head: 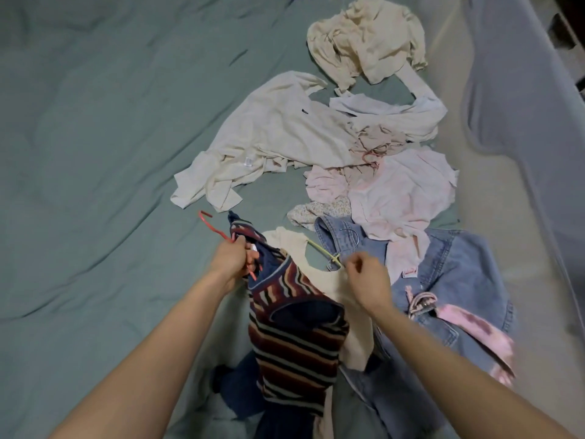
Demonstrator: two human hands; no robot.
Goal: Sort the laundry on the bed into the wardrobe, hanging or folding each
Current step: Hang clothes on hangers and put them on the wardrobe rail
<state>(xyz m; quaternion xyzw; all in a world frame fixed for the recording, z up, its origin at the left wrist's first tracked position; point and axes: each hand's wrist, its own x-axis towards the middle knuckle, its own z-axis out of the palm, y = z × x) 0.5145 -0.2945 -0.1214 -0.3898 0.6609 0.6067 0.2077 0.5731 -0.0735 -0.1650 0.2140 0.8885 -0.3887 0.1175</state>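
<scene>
Two hangers sit side by side at lower centre: the left hand (232, 259) grips the red hanger (215, 228) carrying the striped knit vest (294, 331), while the right hand (367, 280) pinches the yellow hanger (323, 251) inside the cream top (335, 280), running up-left from its fingers

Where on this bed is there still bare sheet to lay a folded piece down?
The whole left side of the green sheet lies bare, bordered by the cream shirt and the left hand. A small gap shows between the cream shirt and the beige top. The right side is crowded: pink blouse, denim garment, striped sweater.
</scene>
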